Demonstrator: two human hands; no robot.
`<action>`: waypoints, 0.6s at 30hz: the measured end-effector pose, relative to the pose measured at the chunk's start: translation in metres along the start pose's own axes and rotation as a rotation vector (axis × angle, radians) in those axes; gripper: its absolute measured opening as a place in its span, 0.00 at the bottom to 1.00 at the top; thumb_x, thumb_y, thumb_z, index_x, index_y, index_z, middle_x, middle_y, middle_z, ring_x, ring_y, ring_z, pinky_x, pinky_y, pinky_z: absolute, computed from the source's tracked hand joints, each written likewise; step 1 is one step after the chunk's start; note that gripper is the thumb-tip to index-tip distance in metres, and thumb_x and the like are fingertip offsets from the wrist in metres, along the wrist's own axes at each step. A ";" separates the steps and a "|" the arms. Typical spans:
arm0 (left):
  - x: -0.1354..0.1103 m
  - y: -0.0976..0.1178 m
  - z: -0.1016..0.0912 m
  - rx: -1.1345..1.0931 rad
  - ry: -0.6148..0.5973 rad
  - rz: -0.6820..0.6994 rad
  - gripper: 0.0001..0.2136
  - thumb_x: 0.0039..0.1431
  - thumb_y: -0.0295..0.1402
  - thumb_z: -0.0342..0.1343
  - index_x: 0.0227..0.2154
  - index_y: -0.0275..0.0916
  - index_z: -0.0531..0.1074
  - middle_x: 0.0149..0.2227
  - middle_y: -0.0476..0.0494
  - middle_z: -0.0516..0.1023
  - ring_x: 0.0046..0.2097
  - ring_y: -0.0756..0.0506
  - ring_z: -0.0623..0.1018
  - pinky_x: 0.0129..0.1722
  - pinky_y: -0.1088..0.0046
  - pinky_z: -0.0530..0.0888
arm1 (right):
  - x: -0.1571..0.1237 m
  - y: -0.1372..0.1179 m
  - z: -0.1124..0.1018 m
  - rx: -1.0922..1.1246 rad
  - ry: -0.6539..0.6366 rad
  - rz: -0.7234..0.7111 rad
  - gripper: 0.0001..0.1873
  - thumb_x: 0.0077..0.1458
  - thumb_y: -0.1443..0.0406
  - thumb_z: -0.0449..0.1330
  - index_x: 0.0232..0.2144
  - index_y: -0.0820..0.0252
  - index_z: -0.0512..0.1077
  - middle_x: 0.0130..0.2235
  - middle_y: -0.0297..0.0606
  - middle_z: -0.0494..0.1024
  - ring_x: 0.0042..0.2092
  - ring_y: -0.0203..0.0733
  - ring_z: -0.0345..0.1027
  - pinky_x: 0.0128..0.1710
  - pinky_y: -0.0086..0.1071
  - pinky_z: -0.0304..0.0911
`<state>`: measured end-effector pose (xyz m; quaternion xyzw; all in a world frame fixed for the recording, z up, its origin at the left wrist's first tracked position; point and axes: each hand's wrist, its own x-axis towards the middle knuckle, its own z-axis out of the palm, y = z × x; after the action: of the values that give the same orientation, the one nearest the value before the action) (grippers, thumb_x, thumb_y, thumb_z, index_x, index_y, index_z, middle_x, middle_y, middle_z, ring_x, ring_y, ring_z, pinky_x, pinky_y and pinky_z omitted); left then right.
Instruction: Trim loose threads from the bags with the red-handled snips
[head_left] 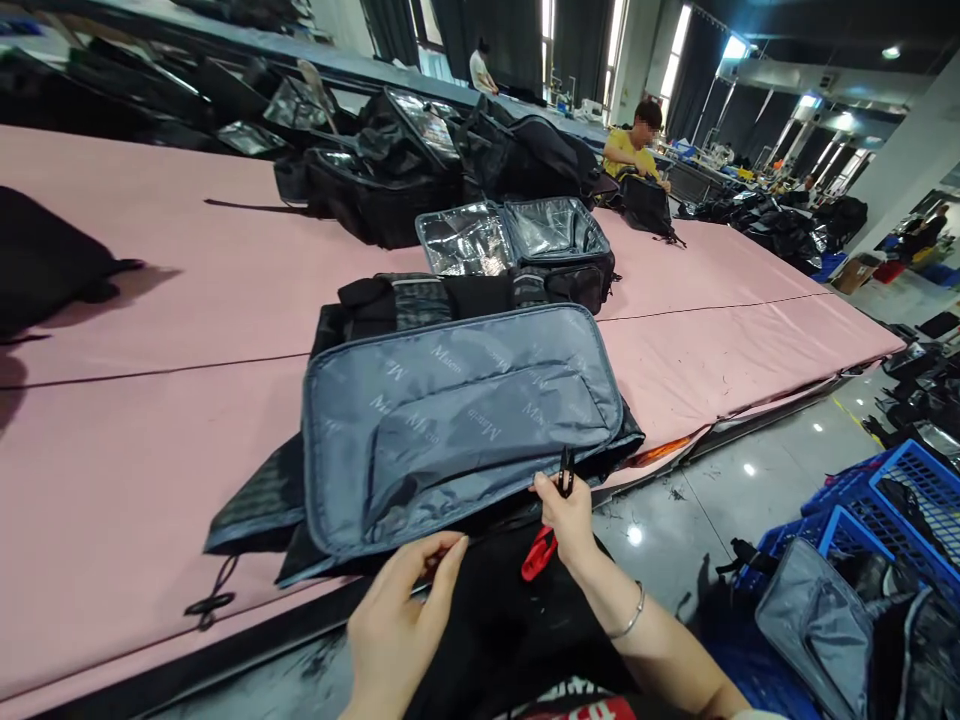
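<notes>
A black backpack lies on the table with its grey-blue lined panel (450,420) opened flat; pale lettering is printed on the lining. My right hand (568,520) is closed around a pair of thread snips, with the black blades (566,470) pointing up and the red handle (539,555) hanging below. Its thumb and finger are at the panel's near right edge. Just below the near edge, my left hand (405,610) has thumb and forefinger tips together; whatever may be between them is too small to see. A cord with a black toggle (208,604) hangs from the bag's left corner.
Behind the backpack stands an open bag with silver lining (555,228). More black bags (375,190) are heaped along the far side of the pink table (150,480). Blue crates (915,480) with bags stand at the right. A co-worker in yellow (621,148) handles a bag.
</notes>
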<state>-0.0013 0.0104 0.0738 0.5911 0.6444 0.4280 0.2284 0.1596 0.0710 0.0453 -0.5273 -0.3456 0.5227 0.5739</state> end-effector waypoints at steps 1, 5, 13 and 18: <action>-0.005 0.000 0.002 -0.101 -0.043 -0.131 0.15 0.57 0.47 0.52 0.35 0.39 0.73 0.34 0.43 0.77 0.35 0.44 0.75 0.40 0.66 0.72 | -0.001 -0.003 0.001 0.059 -0.027 0.024 0.26 0.42 0.44 0.64 0.22 0.61 0.67 0.14 0.20 0.52 0.16 0.25 0.40 0.15 0.24 0.40; -0.007 0.005 0.018 -0.499 -0.098 -0.443 0.25 0.46 0.54 0.60 0.37 0.36 0.75 0.33 0.41 0.79 0.31 0.45 0.74 0.33 0.69 0.73 | -0.014 -0.013 0.003 0.211 -0.099 0.075 0.26 0.40 0.45 0.67 0.22 0.61 0.66 0.14 0.18 0.51 0.16 0.24 0.37 0.15 0.24 0.36; 0.010 0.028 0.043 -0.873 0.007 -0.656 0.27 0.23 0.52 0.72 0.24 0.34 0.77 0.27 0.41 0.78 0.28 0.49 0.71 0.27 0.74 0.70 | -0.036 -0.005 0.001 0.084 -0.211 0.015 0.22 0.51 0.48 0.61 0.28 0.63 0.72 0.17 0.24 0.59 0.17 0.26 0.43 0.17 0.26 0.41; 0.012 0.030 0.041 -0.907 0.014 -0.678 0.27 0.23 0.52 0.72 0.23 0.34 0.76 0.28 0.40 0.77 0.27 0.49 0.70 0.26 0.73 0.69 | -0.043 -0.021 -0.024 -0.333 -0.164 -0.265 0.13 0.59 0.57 0.54 0.34 0.61 0.71 0.30 0.34 0.72 0.30 0.36 0.65 0.33 0.30 0.61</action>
<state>0.0463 0.0314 0.0787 0.1911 0.5511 0.5686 0.5800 0.1780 0.0254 0.0671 -0.5207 -0.5387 0.4195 0.5126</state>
